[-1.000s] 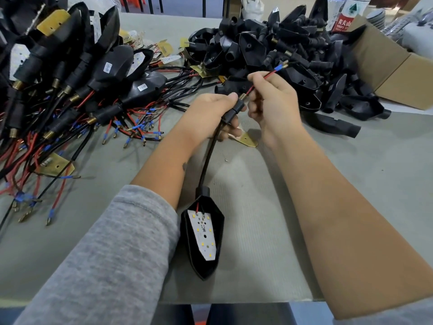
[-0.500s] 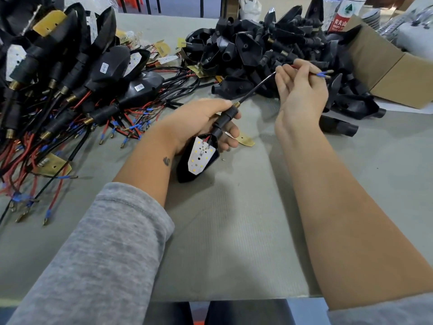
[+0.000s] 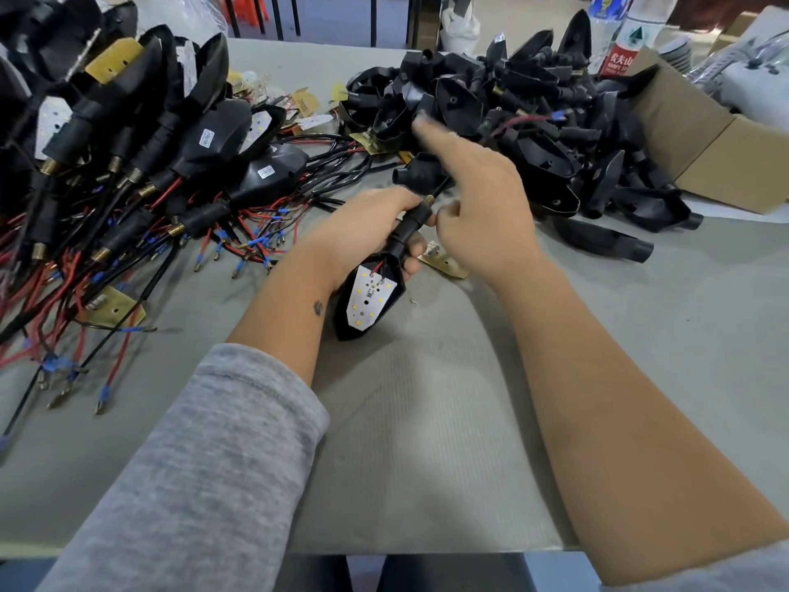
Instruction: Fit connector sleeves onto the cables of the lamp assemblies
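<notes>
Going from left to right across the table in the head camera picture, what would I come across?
Heap of wired lamp assemblies → left hand holding a lamp assembly → right hand → pile of black housings → cardboard box.

A grey-green table [image 3: 427,442] fills the view. At 12 o'clock, dark chair legs [image 3: 277,14] stand on pale floor [image 3: 337,19].

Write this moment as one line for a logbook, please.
left hand: grips lamp assembly by its stem | right hand: blurred, fingers extended toward pile of black housings | table
</notes>
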Available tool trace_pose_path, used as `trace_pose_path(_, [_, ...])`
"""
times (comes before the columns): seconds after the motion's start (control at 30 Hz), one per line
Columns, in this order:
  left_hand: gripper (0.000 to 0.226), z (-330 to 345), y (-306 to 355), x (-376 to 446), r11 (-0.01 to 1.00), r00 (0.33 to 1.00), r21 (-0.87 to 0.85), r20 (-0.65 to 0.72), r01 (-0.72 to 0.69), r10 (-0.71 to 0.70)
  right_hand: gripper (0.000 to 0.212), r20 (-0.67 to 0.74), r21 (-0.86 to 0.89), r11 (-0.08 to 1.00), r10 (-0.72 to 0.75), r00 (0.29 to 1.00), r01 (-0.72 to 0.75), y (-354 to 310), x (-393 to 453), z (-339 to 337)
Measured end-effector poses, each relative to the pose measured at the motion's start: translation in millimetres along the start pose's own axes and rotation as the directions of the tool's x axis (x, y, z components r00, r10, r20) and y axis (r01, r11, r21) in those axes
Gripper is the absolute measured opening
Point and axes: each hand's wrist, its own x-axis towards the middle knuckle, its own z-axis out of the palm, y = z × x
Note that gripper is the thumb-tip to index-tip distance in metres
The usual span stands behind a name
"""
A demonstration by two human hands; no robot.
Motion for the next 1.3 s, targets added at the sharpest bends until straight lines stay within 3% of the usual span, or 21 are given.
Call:
trace_pose_path(0.1, [0.03,-3.4,-0.1,-0.8,0.997,0.999,-0.064,0.013,0.044,-0.044,0.059,0.085,-0.126,0.989,-0.071,0.994,0.081,-0.5,0.9,2.4])
trace_pose_path(0.2, [0.035,-5.8,2.7,-4.3,0.985,0.995,-0.161,0.082,0.066,-0.054,0.041,0.065,-0.176,0.98,-0.083,0.994,0.093,4.4,3.1,2.6])
trace_pose_path(0.4, [0.055,-16.4,3.7,-14.2,0.898,0.972,-0.438,0.228,0.045,0.063,0.04,-0.014,-0.304,0.949,-0.086,0.996,0.078,12.2,15.1,-12.8])
trace_pose_path(0.5, [0.056,-17.2,3.3,-19.3,0.837,0.958,-0.544,0.268,0.062,0.104,0.043,-0.133,-0.303,0.953,-0.018,0.991,-0.023,13.8,19.3,-21.7])
trace_pose_path(0.57, [0.053,-15.5,3.8,-20.9,0.721,0.962,-0.69,0.233,0.064,0.138,0.045,-0.211,-0.273,0.956,0.053,0.976,-0.111,14.5,20.7,-25.7])
trace_pose_path(0.63, [0.051,-15.2,2.7,-21.4,0.527,0.977,-0.85,0.086,-0.029,0.193,0.044,-0.247,-0.228,0.959,0.112,0.962,-0.17,12.1,21.8,-29.2])
trace_pose_path(0.73, [0.053,-19.8,4.1,-28.9,0.285,0.96,-0.945,-0.081,-0.159,0.267,0.039,-0.223,-0.12,0.976,0.152,0.963,-0.182,0.2,20.4,-30.5])
trace_pose_path(0.8, [0.057,-23.7,9.6,-33.2,0.233,0.955,-0.95,-0.144,-0.207,0.26,0.026,-0.168,-0.035,0.98,0.186,0.968,-0.194,-10.9,17.0,-28.3])
trace_pose_path(0.87, [0.039,-25.2,15.6,-36.1,0.33,0.942,-0.894,-0.229,-0.303,0.246,0.01,-0.099,0.017,0.981,0.193,0.976,-0.192,-20.3,13.9,-25.2])
trace_pose_path(0.93, [0.018,-24.1,23.1,-41.0,0.484,0.929,-0.796,-0.274,-0.364,0.249,0.011,-0.009,0.037,0.984,0.173,0.985,-0.172,-30.6,10.9,-23.4])
trace_pose_path(1.07, [0.019,-26.7,44.5,-52.3,0.75,0.917,-0.528,-0.262,-0.398,0.302,0.024,0.158,0.117,0.983,0.118,0.98,-0.138,-58.9,9.6,-17.3])
trace_pose_path(1.2, [0.027,-51.0,71.3,-67.8,0.867,0.868,-0.23,-0.354,-0.442,0.349,0.031,0.257,0.274,0.949,0.085,0.963,-0.157,-101.6,22.5,2.6])
trace_pose_path(1.3, [0.018,-84.4,89.2,-84.7,0.924,0.831,0.021,-0.432,-0.381,0.352,0.03,0.286,0.404,0.892,0.087,0.954,-0.202,-139.5,48.7,25.1])
